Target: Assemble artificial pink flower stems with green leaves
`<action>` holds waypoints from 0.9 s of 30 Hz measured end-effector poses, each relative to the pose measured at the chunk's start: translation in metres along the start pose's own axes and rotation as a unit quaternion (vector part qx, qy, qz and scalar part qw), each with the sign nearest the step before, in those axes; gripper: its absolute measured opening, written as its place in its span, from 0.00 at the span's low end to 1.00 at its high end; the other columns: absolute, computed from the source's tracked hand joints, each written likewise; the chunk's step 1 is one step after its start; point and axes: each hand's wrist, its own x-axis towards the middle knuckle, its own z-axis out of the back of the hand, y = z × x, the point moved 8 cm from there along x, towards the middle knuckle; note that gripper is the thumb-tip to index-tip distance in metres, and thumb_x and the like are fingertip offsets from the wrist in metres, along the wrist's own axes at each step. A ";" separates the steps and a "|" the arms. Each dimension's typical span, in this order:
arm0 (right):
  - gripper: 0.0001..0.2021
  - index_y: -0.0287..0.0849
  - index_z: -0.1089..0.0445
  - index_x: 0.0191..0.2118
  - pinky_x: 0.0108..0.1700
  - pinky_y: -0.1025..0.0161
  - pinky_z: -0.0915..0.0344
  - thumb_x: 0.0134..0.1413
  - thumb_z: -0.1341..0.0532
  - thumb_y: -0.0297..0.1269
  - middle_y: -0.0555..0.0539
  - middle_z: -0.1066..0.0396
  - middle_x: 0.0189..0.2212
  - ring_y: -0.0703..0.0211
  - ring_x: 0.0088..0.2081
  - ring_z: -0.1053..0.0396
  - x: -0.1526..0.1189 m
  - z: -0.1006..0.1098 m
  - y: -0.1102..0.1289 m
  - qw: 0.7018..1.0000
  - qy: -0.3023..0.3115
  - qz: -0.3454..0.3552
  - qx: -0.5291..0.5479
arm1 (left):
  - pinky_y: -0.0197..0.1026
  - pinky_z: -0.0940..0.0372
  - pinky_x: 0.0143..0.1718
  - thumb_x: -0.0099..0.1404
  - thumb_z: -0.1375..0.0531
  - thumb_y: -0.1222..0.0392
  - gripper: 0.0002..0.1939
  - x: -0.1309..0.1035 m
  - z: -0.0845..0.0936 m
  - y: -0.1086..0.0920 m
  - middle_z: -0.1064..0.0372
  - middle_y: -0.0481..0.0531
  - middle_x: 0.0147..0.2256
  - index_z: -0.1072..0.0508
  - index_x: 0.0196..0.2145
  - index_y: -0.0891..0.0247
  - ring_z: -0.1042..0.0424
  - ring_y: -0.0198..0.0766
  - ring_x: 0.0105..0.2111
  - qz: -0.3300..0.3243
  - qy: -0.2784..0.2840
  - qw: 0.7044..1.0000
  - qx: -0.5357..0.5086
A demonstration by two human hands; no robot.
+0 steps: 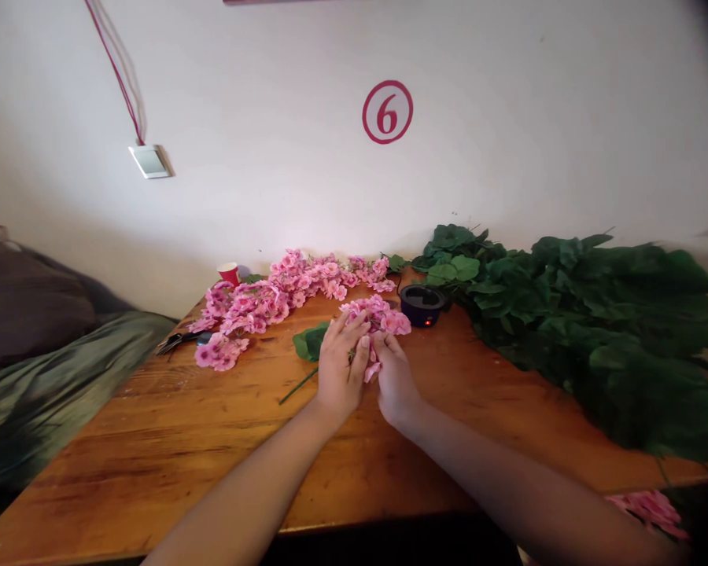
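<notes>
Both hands meet over a bunch of pink artificial flowers (393,321) near the middle of the wooden table (212,440). My left hand (343,363) lies over the left side of the bunch, its fingers bent round the blossoms. My right hand (396,379) is closed against the right side, thumb and fingers pressed on the petals. A green leaf (310,343) and a thin green stem (298,386) lie just left of my left hand. The palms and some fingertips are hidden.
More pink flowers (259,305) lie at the back left, beside a red cup (229,273) and dark scissors (177,340). A dark round pot (422,305) with a red light stands behind my right hand. Green leaves (566,306) cover the table's right side.
</notes>
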 end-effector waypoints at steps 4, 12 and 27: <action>0.21 0.46 0.37 0.30 0.22 0.66 0.49 0.42 0.31 0.54 0.57 0.41 0.20 0.67 0.21 0.46 -0.003 0.000 0.002 1.000 -0.011 0.002 -0.008 | 0.61 0.47 0.66 0.72 0.48 0.59 0.17 0.000 0.000 -0.005 0.32 0.53 0.59 0.28 0.55 0.58 0.42 0.46 0.65 -0.023 0.004 1.000 0.017; 0.16 0.45 0.34 0.34 0.23 0.67 0.48 0.45 0.30 0.47 0.57 0.40 0.21 0.68 0.21 0.45 -0.003 -0.001 0.001 1.000 0.004 0.000 0.018 | 0.59 0.48 0.67 0.73 0.48 0.60 0.18 -0.001 0.000 -0.005 0.32 0.54 0.59 0.29 0.57 0.59 0.40 0.44 0.64 -0.040 -0.001 0.999 0.009; 0.16 0.45 0.24 0.42 0.20 0.68 0.46 0.44 0.31 0.40 0.54 0.31 0.23 0.69 0.20 0.43 -0.007 -0.005 0.012 1.000 0.014 0.020 0.001 | 0.57 0.39 0.63 0.70 0.43 0.59 0.19 -0.001 0.000 0.001 0.31 0.57 0.57 0.29 0.57 0.58 0.34 0.45 0.60 -0.029 -0.034 0.999 -0.029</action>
